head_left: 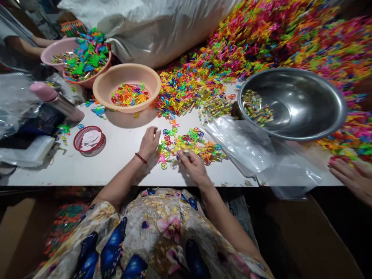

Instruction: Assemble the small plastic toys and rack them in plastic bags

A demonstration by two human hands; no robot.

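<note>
While bare tabletop opens left of the left hand, grip unclear, the right hand pinches a piece.

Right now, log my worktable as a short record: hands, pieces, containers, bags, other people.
Left hand: at the white table, just left of the small pile; grip unclear
Right hand: at the small pile's near side; grip too blurred to tell
Large heap: colourful pieces, behind
Peach basin: colourful pieces inside
Steel bowl: small pieces at its left
Red basket: white slips inside
Clear bags: partly over the table's edge
Co-worker's hand: far right
</note>
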